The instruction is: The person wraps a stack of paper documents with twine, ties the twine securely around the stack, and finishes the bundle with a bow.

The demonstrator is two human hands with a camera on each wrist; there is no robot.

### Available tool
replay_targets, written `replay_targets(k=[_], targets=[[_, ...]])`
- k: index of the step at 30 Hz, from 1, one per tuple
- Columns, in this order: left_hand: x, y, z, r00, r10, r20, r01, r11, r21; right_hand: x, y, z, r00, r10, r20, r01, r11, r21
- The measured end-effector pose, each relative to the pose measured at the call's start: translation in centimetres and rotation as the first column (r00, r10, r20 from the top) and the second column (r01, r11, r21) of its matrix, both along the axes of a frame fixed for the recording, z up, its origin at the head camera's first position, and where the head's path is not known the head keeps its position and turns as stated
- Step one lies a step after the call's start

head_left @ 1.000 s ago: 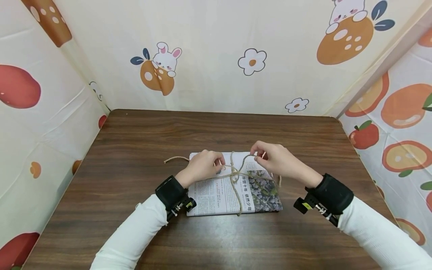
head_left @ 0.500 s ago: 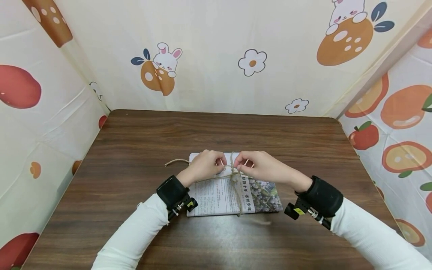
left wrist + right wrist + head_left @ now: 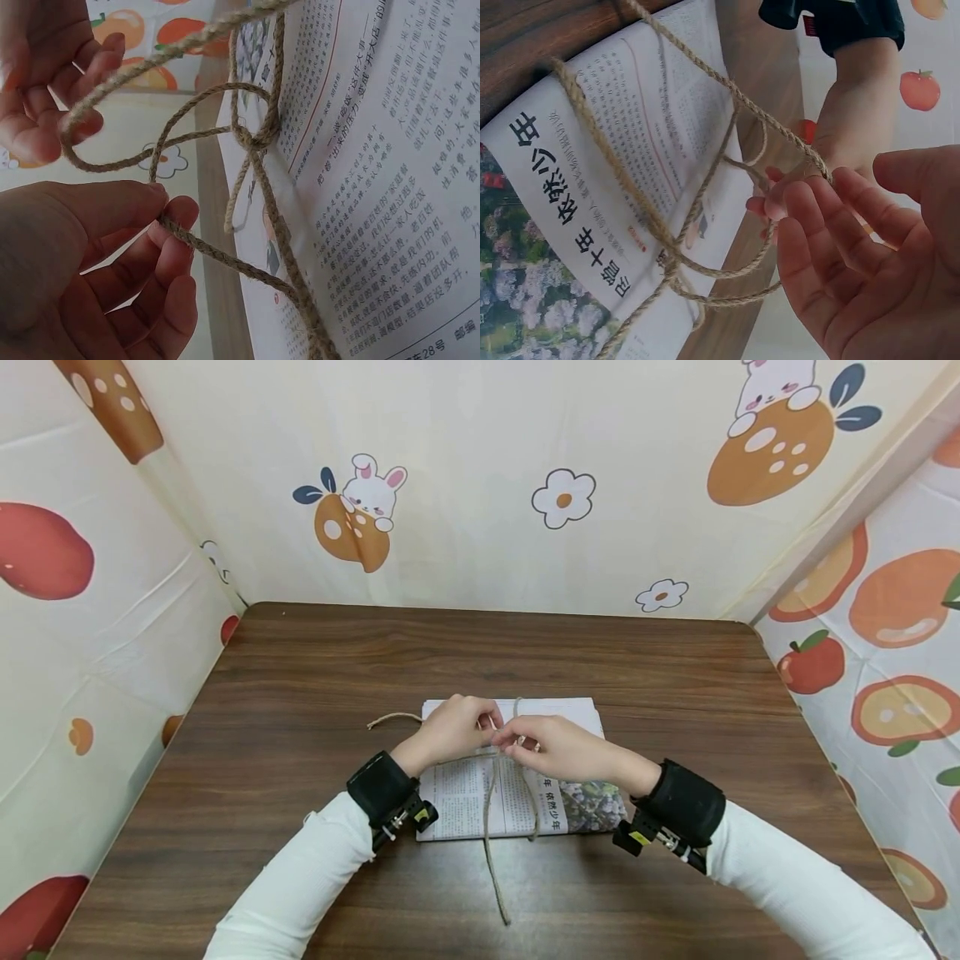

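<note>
A folded newspaper bundle (image 3: 457, 802) lies on the table with jute twine (image 3: 491, 852) crossed and knotted over it. Over its upper part, my left hand (image 3: 457, 731) pinches a twine loop between thumb and index finger, clearest in the left wrist view. My right hand (image 3: 558, 750) is just beside it. In the right wrist view, the fingers of my right hand (image 3: 885, 270) are loosely extended with the thumb apart, and a twine strand (image 3: 705, 67) runs over behind the fingertips. The knot (image 3: 253, 141) sits against the paper; the head view hides it behind my right hand.
A brown wooden table (image 3: 337, 660) surrounds the bundle. One twine end (image 3: 393, 718) sticks out past its left edge, while another hangs over the front edge onto the wood. Curtains (image 3: 465, 527) printed with fruit, rabbits and flowers enclose the back and sides.
My right hand has moved left, from the bundle's upper right to beside my left hand. A long twine end now trails toward the front. My left hand has stayed in place.
</note>
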State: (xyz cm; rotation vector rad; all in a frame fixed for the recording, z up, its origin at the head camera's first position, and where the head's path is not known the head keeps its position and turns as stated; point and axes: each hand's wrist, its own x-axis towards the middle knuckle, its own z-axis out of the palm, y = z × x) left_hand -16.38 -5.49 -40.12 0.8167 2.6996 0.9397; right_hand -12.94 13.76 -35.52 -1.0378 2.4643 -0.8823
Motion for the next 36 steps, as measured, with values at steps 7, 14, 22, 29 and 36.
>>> replay_targets(k=[7,14,22,29,36], targets=[[0.0,-0.2,-0.3,1.0,-0.019,-0.001,0.019,1.0,0.007,-0.4,0.5,-0.6,0.998,-0.038,-0.053,0.037,0.999,-0.01],[0.0,-0.3,-0.5,0.999,-0.034,0.031,0.033,0.999,0.032,-0.8,1.8,-1.4,0.984,-0.131,-0.118,0.133,0.991,0.008],[0.2,-0.1,-0.5,0.999,-0.027,0.037,0.026,0.999,0.032,-1.2,3.2,-2.6,0.958,-0.239,-0.156,0.247,0.968,0.036],[0.3,0.0,-0.6,1.0,-0.024,0.012,0.024,0.999,0.032,-1.5,3.8,-3.4,0.954,-0.236,-0.183,0.246,0.969,0.034],[0.4,0.5,-0.4,0.999,-0.036,0.014,0.036,0.999,0.038,-1.4,3.9,-3.9,0.957,-0.225,-0.182,0.238,0.97,0.051]])
